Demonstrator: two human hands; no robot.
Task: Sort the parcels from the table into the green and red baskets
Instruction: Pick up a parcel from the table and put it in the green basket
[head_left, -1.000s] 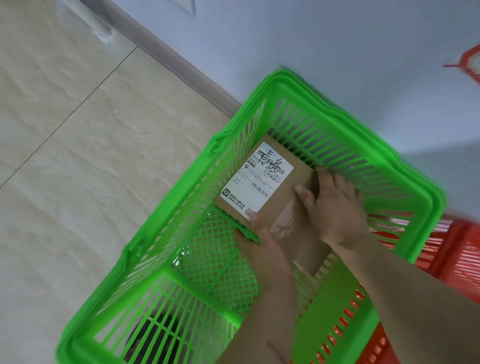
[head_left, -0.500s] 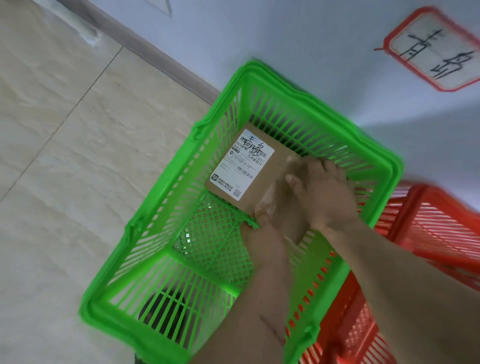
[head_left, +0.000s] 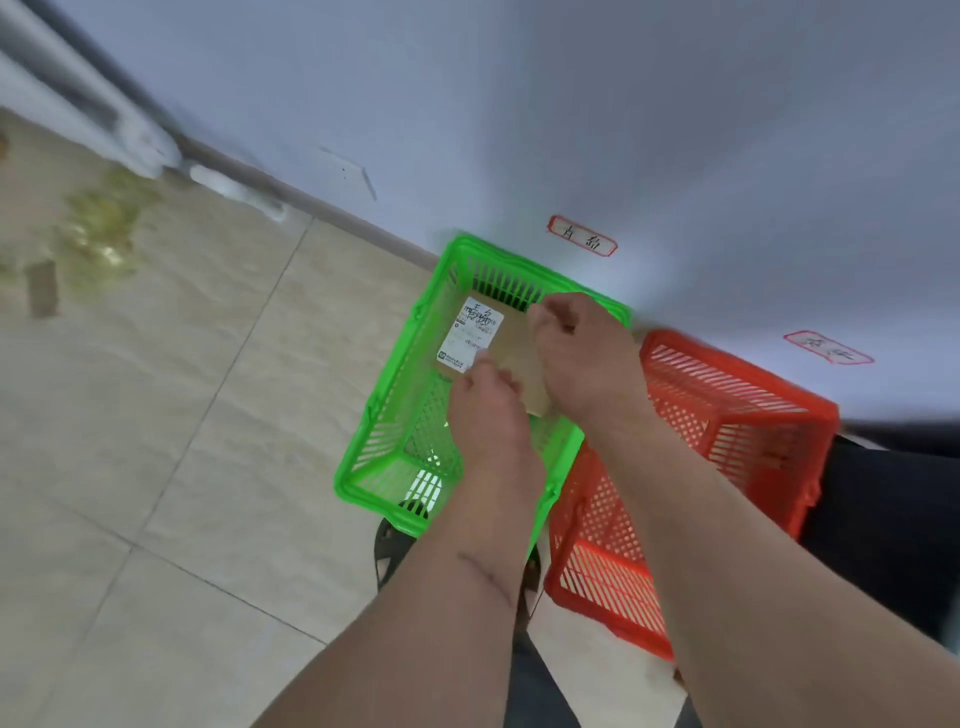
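Parcel, a brown cardboard box with its white shipping label face up, sits inside the green basket, at the end nearest the wall. Both hands are over it. Left hand is at the near edge beside the label; its fingers are under the palm from this angle, so can't tell if that grip holds the box or just touches it. Right hand is on the far right side, fingers curled, looks clenched on the edge, though the contact itself is hidden. My read: two-handed hold to seat the box flat on the basket floor, label up so it stays readable. Red basket stands just beside the green one on the right; nothing visible in it, though forearms cover part. Red-bordered tags on the wall above each basket, handwriting too blurred to read. Label text also unreadable. Surface with the remaining parcels is out of shot. Dark sandals are partly visible on the tile floor.
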